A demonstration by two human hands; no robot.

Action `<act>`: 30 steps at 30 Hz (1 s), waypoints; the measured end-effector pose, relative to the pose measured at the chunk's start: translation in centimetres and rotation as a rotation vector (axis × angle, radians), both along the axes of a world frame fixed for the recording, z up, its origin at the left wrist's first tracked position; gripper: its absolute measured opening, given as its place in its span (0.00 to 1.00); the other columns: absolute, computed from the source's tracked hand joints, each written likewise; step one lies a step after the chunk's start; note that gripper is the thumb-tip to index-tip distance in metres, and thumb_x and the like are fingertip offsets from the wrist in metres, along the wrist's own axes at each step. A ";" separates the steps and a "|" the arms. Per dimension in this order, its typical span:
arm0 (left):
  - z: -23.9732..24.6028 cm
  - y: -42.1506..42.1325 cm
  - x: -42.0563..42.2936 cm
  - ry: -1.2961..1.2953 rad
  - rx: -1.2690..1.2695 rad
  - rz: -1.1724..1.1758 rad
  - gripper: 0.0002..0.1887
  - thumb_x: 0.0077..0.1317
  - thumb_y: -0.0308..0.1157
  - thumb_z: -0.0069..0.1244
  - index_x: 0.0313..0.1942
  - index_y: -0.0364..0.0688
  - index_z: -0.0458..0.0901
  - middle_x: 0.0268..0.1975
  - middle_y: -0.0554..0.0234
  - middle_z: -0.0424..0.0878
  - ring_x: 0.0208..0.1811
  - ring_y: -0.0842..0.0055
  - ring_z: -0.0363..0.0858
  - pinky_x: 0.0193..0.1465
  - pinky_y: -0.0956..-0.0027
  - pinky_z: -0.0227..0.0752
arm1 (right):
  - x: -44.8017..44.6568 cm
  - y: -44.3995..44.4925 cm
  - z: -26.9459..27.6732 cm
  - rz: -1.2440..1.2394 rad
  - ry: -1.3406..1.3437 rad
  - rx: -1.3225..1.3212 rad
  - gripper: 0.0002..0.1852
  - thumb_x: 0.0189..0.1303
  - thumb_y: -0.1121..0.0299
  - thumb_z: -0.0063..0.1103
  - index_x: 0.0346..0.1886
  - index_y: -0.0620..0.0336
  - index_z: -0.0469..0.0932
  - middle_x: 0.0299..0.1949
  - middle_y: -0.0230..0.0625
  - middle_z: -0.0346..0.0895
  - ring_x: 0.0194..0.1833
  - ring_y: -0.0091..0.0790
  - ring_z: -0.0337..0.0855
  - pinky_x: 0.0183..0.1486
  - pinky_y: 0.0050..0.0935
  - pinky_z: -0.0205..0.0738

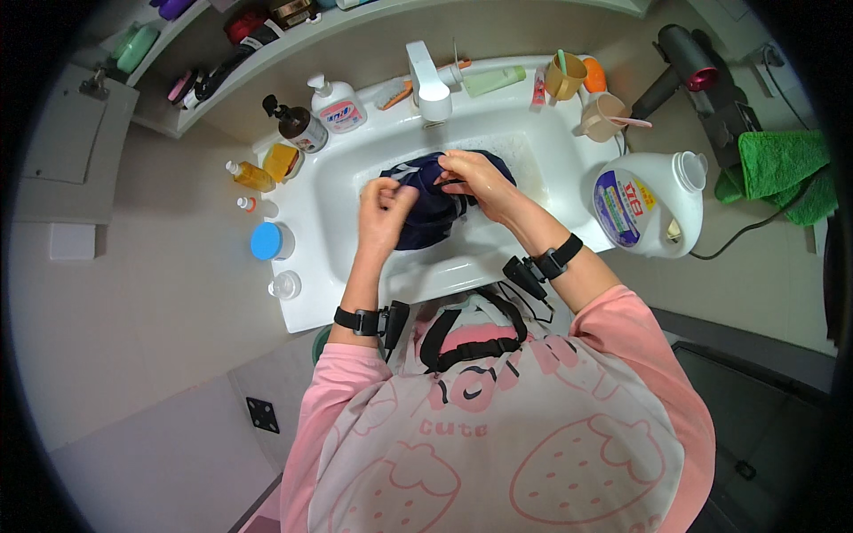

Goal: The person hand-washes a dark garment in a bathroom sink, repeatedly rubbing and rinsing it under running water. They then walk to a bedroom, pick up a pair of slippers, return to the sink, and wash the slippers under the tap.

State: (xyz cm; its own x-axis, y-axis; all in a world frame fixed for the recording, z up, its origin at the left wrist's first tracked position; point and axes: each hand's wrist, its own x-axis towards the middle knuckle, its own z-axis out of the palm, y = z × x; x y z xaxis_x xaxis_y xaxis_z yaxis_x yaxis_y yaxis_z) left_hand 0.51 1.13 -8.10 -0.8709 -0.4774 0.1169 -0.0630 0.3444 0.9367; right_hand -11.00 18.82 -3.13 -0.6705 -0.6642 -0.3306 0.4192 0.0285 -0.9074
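Note:
A wet-looking bundle of dark navy cloth (426, 223) with white stripes lies crumpled in the basin of a white washbasin (326, 200). My right hand (481, 183) is on the upper right of the bundle, its thumb and fingers pinching a fold. At the cloth's left side is my left hand (385, 210), fingers curled and slightly blurred; whether fabric is between them cannot be made out. Above the bundle stands a white faucet (430, 83). Some suds show on the basin floor beside the cloth.
Left rim: a pump bottle (340, 106), a brown bottle (303, 126), soap (280, 162), a blue-lidded jar (268, 241). Right: a large detergent jug (650, 203), cups (566, 76), a hair dryer (680, 66), a green towel (780, 166). A brush (394, 93) lies beside the faucet; a shelf (266, 53) overhangs.

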 end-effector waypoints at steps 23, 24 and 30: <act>-0.8 0.4 -0.9 0.088 1.347 -0.118 0.07 0.65 0.30 0.47 0.41 0.41 0.80 0.44 0.66 0.83 0.49 0.75 0.81 0.57 0.69 0.74 | 0.5 -0.2 -1.7 0.142 0.325 0.111 0.17 0.62 0.55 0.66 0.24 0.57 0.76 0.26 0.22 0.73 0.30 0.17 0.71 0.32 0.21 0.65; -0.7 0.3 -0.9 0.093 1.245 -0.096 0.08 0.66 0.30 0.48 0.43 0.41 0.80 0.44 0.66 0.83 0.49 0.76 0.81 0.57 0.70 0.73 | 0.2 0.1 -1.3 0.111 0.205 0.076 0.15 0.63 0.58 0.65 0.25 0.54 0.75 0.26 0.20 0.72 0.29 0.15 0.70 0.30 0.19 0.62; 1.3 1.0 -0.8 0.032 0.505 -0.361 0.24 0.68 0.34 0.55 0.63 0.39 0.73 0.54 0.63 0.79 0.54 0.79 0.76 0.59 0.73 0.68 | -1.4 2.1 0.6 0.007 -0.120 -0.093 0.11 0.69 0.58 0.59 0.32 0.51 0.75 0.25 0.20 0.70 0.25 0.15 0.68 0.27 0.16 0.61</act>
